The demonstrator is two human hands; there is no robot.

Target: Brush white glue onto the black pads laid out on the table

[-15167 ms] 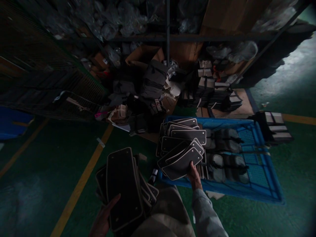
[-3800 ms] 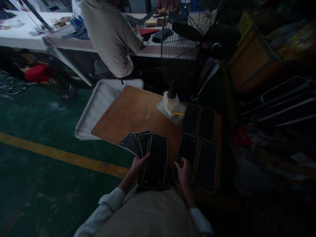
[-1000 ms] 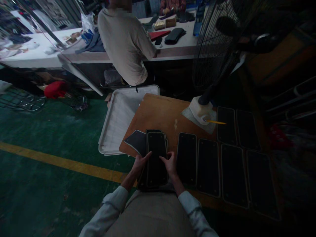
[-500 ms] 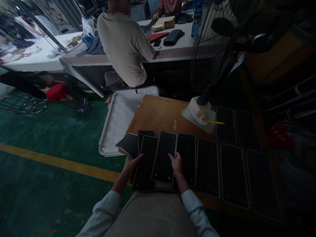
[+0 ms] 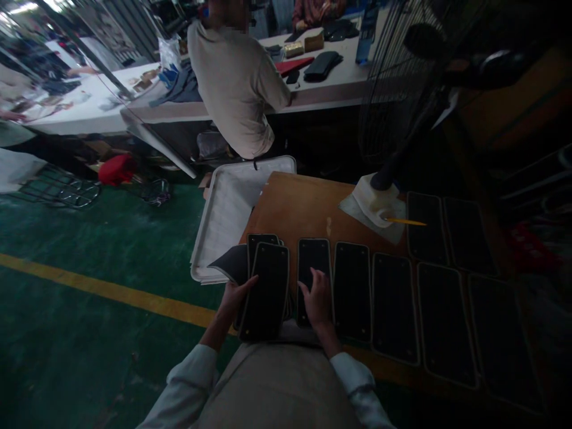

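Observation:
My left hand (image 5: 235, 296) grips the left edge of a dark rectangular panel (image 5: 267, 292), thumb on top. This panel has rounded corners, pale edging and small shiny dots at its corners. More panels lie under it, and a curled dark piece (image 5: 232, 262) sticks out at the left. My right hand (image 5: 317, 298) is over another dark panel (image 5: 313, 253), thumb and fingers apart; whether it touches the panel I cannot tell. To the right, several matching panels (image 5: 351, 286) lie side by side on a brown board (image 5: 295, 202).
A white tray (image 5: 201, 238) sits beyond the board's left side. On the board stands a pale container (image 5: 375, 202) with a yellow stick (image 5: 404, 221). A large fan (image 5: 388, 89) rises at the right. Ahead, a person in a beige shirt (image 5: 232, 83) works at a white table (image 5: 348, 83).
The panel under my right hand has shifted right, away from the left stack, and lies beside the row. My right hand's fingers have come off its edge and spread. My left hand keeps its grip.

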